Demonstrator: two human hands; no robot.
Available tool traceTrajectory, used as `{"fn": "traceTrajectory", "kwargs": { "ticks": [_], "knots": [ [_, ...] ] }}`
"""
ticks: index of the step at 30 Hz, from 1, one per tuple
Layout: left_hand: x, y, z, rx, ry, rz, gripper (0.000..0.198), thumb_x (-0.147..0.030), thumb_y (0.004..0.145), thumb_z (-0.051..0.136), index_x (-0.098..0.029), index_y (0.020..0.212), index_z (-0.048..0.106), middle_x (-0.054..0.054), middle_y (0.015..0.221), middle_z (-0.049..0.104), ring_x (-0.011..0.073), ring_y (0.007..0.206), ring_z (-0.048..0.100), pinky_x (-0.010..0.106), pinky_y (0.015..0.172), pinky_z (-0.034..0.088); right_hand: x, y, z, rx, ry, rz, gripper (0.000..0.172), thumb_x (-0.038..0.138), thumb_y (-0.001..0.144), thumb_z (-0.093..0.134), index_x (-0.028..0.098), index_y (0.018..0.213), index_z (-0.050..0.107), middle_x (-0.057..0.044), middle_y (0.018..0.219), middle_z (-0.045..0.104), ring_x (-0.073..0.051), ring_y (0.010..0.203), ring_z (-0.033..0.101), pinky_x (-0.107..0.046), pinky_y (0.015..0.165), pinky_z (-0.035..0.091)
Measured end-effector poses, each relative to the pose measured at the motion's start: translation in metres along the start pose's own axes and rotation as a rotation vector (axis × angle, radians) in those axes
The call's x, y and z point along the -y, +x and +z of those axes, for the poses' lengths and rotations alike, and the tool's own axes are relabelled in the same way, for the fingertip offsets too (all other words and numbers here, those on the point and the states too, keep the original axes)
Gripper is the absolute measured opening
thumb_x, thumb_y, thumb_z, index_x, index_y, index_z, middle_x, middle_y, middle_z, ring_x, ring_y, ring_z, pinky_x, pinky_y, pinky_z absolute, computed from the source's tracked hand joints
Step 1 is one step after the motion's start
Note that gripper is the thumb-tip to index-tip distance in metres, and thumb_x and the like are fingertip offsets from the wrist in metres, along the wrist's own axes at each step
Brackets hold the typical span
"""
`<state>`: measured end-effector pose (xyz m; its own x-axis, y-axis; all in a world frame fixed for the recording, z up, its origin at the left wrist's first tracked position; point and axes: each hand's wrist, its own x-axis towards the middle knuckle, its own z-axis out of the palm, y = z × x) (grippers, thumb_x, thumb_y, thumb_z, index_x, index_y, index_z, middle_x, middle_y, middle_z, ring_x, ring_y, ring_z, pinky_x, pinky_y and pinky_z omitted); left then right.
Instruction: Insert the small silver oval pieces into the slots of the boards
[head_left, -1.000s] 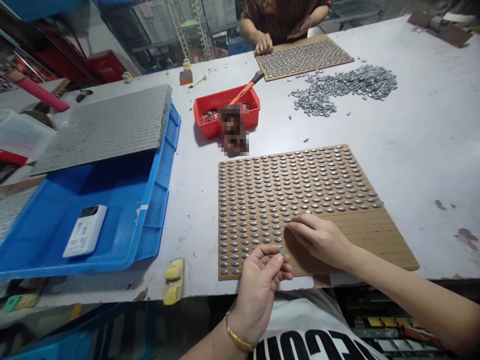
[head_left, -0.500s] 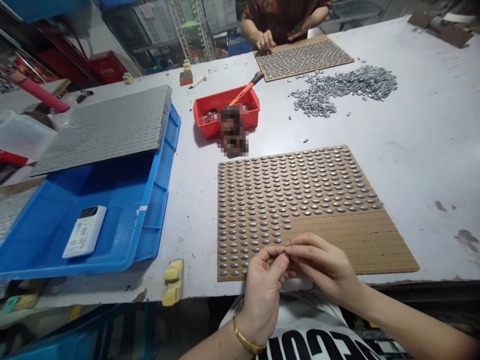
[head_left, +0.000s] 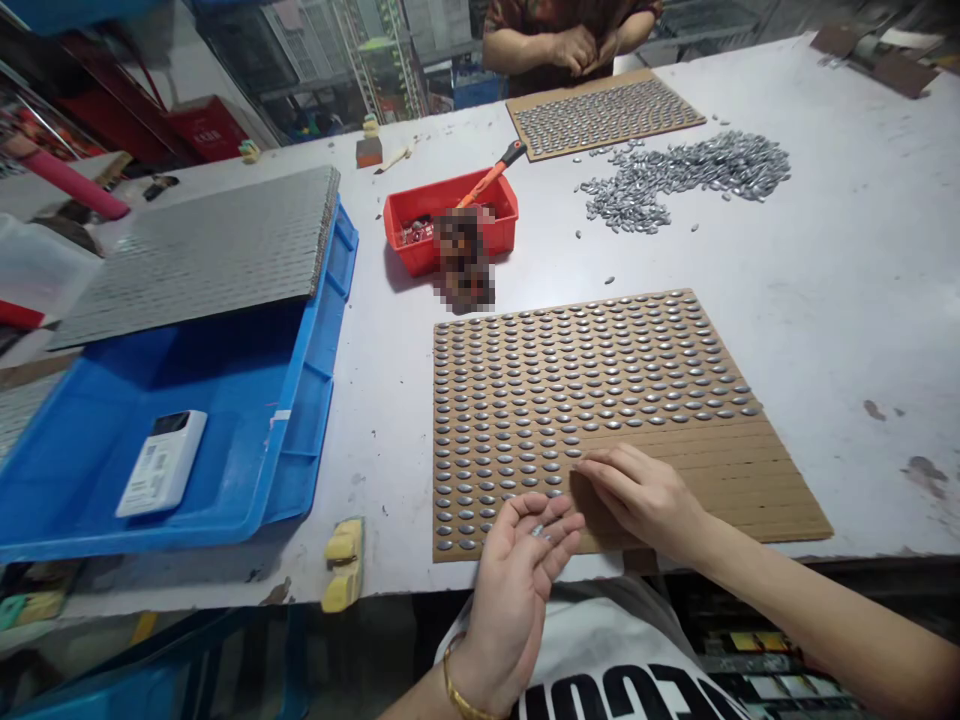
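A brown cardboard board (head_left: 750,470) lies in front of me, most of its rows filled with small silver oval pieces. My left hand (head_left: 521,560) hovers palm-up at the board's near edge, fingers loosely curled round a few silver pieces (head_left: 537,531). My right hand (head_left: 637,490) rests on the board, its fingertips pinched together at the end of a partly filled row, touching the surface near the last placed pieces. What the pinch holds is too small to see.
A pile of loose silver pieces (head_left: 682,175) lies far right. A red bin (head_left: 450,215) with an orange-handled tool sits behind the board. A blue tray (head_left: 300,400) at left holds a white device (head_left: 161,462) and a grey sheet (head_left: 202,250). Another person (head_left: 577,40) works at a second board (head_left: 604,115).
My right hand left my left hand and went forward onto the board. My left hand opened a little, palm up. The other person's hands drew back together.
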<state>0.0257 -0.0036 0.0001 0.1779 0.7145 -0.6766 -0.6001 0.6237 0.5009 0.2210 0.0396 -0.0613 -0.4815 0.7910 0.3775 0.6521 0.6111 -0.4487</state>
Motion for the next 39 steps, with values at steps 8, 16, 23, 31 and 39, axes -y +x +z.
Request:
{"fn": "traceTrajectory", "kwargs": {
  "ticks": [8, 16, 23, 31, 39],
  "knots": [
    [-0.002, 0.004, -0.001, 0.018, -0.081, -0.029, 0.015, -0.020, 0.088, 0.057, -0.015, 0.101, 0.051, 0.017, 0.116, 0.066, 0.0259, 0.109, 0.063, 0.038, 0.099, 0.045, 0.000, 0.007, 0.002, 0.095, -0.112, -0.091, 0.027, 0.014, 0.093, 0.043, 0.013, 0.110, 0.063, -0.013, 0.094, 0.064, -0.020, 0.081, 0.055, -0.033, 0.071, 0.051],
    [-0.006, 0.012, 0.005, 0.085, -0.238, -0.024, 0.024, -0.036, 0.094, 0.048, -0.015, 0.105, 0.051, 0.018, 0.122, 0.062, 0.0271, 0.115, 0.060, 0.042, 0.103, 0.041, 0.018, 0.015, -0.017, 0.064, 0.121, 0.004, 0.028, 0.013, 0.091, 0.050, 0.016, 0.116, 0.060, -0.012, 0.106, 0.062, -0.019, 0.092, 0.058, -0.031, 0.076, 0.052],
    [-0.008, 0.012, 0.016, 0.165, -0.272, -0.017, 0.028, -0.041, 0.094, 0.044, -0.017, 0.106, 0.053, 0.012, 0.116, 0.065, 0.0217, 0.111, 0.060, 0.037, 0.097, 0.044, 0.050, 0.024, -0.014, 0.067, 0.203, -0.110, 0.018, 0.014, 0.090, 0.054, 0.018, 0.103, 0.064, -0.009, 0.098, 0.065, -0.020, 0.091, 0.056, -0.037, 0.080, 0.050],
    [-0.006, 0.012, 0.012, 0.103, -0.233, -0.004, 0.017, -0.022, 0.090, 0.052, -0.015, 0.106, 0.053, 0.015, 0.117, 0.065, 0.0251, 0.118, 0.058, 0.041, 0.104, 0.041, 0.042, 0.016, -0.019, -0.008, 0.255, -0.016, 0.014, 0.013, 0.092, 0.048, 0.018, 0.097, 0.061, -0.008, 0.085, 0.065, -0.018, 0.081, 0.058, -0.032, 0.070, 0.049],
    [-0.016, 0.008, 0.001, -0.036, -0.169, 0.060, 0.023, -0.008, 0.086, 0.054, -0.015, 0.108, 0.049, 0.018, 0.123, 0.063, 0.0273, 0.118, 0.058, 0.043, 0.107, 0.040, 0.007, 0.000, -0.004, 0.010, 0.103, 0.026, 0.024, 0.008, 0.093, 0.043, 0.018, 0.107, 0.060, -0.009, 0.097, 0.066, -0.018, 0.086, 0.057, -0.033, 0.074, 0.050]
  ]
}}
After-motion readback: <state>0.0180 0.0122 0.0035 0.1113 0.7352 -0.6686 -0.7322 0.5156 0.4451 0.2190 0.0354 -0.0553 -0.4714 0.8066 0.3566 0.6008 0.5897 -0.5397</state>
